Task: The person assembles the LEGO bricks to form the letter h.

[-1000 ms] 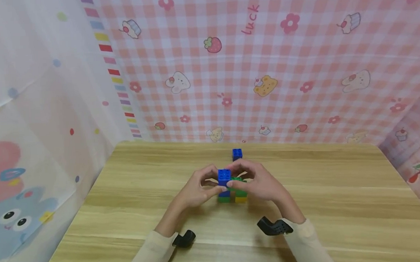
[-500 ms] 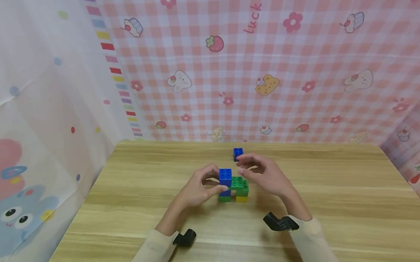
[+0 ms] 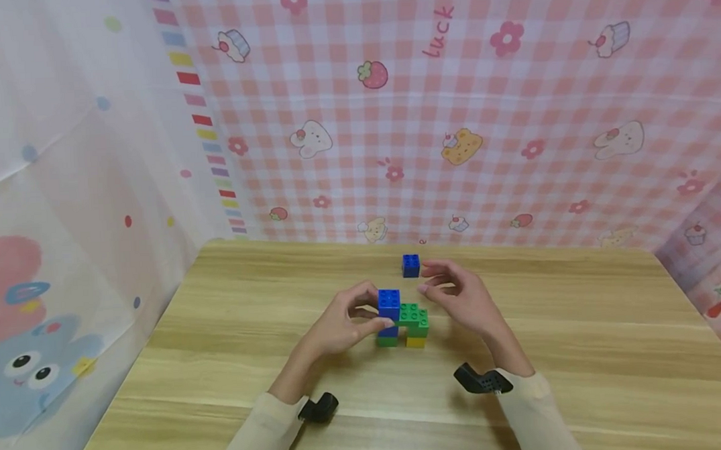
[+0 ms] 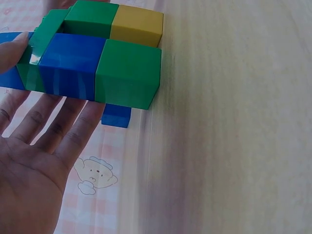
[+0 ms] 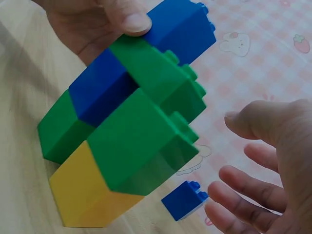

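My left hand (image 3: 343,326) grips a small structure of toy building blocks, thumb on the near side and fingers behind. Its left column has a blue block (image 3: 389,305) on top, then one end of a green bridging block (image 5: 158,75), a blue block (image 4: 73,66) and a green block (image 4: 129,73) at the bottom. On the right, a green block (image 5: 141,141) sits on a yellow block (image 5: 92,187), under the bridge's other end. Behind it stands a loose blue block (image 3: 410,266). Just right of that block is my right hand (image 3: 465,299), fingers loosely bent, holding nothing.
The blocks stand on a wooden table (image 3: 583,349). Close behind its far edge hangs a pink checked cloth (image 3: 346,178), and a white patterned cloth (image 3: 81,183) hangs at the left. Black wrist devices (image 3: 482,379) sit at both cuffs.
My right hand has let go of the structure and moved back and to the right, up beside the loose blue block. The left hand keeps its grip.
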A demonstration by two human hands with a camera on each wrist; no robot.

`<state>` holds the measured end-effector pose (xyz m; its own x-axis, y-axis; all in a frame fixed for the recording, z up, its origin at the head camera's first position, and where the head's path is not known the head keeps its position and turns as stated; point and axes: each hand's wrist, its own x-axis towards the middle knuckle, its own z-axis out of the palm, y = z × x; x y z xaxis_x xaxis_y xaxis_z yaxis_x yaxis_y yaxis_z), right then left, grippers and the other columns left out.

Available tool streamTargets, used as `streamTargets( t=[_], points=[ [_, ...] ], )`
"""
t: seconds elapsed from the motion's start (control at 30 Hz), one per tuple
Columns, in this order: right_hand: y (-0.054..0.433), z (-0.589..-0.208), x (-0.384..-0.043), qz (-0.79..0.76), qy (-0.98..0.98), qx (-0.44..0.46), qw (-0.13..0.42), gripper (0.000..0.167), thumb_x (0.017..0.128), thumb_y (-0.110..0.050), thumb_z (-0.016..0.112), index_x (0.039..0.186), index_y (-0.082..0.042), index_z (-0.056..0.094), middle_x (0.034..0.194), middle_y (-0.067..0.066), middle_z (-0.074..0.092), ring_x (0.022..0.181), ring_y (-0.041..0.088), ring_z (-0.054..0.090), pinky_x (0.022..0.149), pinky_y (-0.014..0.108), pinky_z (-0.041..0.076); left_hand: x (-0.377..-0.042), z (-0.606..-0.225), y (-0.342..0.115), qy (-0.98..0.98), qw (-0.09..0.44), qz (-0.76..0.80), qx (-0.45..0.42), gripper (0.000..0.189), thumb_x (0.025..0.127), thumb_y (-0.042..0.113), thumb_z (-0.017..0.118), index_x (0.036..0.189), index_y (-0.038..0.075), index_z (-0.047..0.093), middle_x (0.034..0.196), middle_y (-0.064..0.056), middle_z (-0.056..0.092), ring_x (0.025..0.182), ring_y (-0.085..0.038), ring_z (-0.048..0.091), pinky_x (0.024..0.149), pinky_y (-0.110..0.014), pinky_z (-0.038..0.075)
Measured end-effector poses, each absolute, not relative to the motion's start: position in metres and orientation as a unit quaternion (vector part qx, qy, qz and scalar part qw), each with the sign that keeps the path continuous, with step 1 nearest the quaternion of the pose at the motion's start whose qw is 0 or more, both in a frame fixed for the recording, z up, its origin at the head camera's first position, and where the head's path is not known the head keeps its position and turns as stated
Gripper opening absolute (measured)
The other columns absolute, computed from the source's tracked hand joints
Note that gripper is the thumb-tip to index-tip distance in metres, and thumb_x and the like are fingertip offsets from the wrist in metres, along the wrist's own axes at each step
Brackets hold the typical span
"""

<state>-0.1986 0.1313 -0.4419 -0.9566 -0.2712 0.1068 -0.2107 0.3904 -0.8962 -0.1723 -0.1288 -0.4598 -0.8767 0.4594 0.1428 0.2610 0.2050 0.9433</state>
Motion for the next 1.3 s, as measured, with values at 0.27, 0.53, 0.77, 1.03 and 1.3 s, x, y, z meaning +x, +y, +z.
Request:
streamTargets(
  t=[0.27,0.53,0.77,1.03,1.3],
  points=[
    [0.12,-0.456,-0.199,-0.536,0.835,-0.12,0.032,0.052,0.098,-0.026,0.072,0.145,-0.016,0.053,0.139,0.014,0.061,0.121,0.028,0.062,0.106,0.049,0.054,-0.168,-0.462,-0.134,0.777,0.082,0.583,0.222,0.023,0.093,0.018,0.078,0.105,0.012,0.06,0.108,-0.008,0.066,0.106,-0.022,0.067,0.095,-0.03,0.061],
    [0.119,-0.465,-0.203,-0.541,0.834,-0.104,0.02,0.056,0.096,-0.024,0.074,0.146,-0.012,0.052,0.143,0.014,0.059,0.125,0.031,0.06,0.107,0.051,0.053,-0.17,-0.462,-0.132,0.773,0.089,0.585,0.229,0.024,0.093,0.026,0.078,0.106,0.016,0.06,0.109,-0.004,0.067,0.108,-0.019,0.067,0.095,-0.029,0.06],
    [0.126,-0.468,-0.211,-0.53,0.842,-0.096,0.031,0.06,0.096,-0.027,0.075,0.148,-0.012,0.05,0.145,0.012,0.058,0.126,0.03,0.059,0.106,0.05,0.053,-0.172,-0.461,-0.131,0.771,0.089,0.585,0.235,0.024,0.092,0.022,0.079,0.106,0.014,0.06,0.108,-0.006,0.067,0.106,-0.02,0.067,0.094,-0.029,0.061],
    [0.132,-0.472,-0.228,-0.51,0.854,-0.085,0.057,0.063,0.096,-0.029,0.074,0.151,-0.017,0.046,0.149,0.011,0.053,0.129,0.035,0.058,0.109,0.052,0.051,-0.173,-0.46,-0.13,0.769,0.093,0.589,0.231,0.023,0.092,0.019,0.079,0.105,0.013,0.06,0.108,-0.007,0.067,0.106,-0.021,0.066,0.094,-0.028,0.06],
    [0.134,-0.472,-0.243,-0.488,0.865,-0.092,0.073,0.066,0.095,-0.026,0.075,0.152,-0.017,0.044,0.149,0.011,0.054,0.129,0.035,0.057,0.111,0.053,0.049,-0.174,-0.463,-0.129,0.772,0.097,0.588,0.223,0.023,0.092,0.022,0.079,0.104,0.017,0.06,0.108,-0.005,0.067,0.107,-0.02,0.066,0.094,-0.028,0.06]
  ],
)
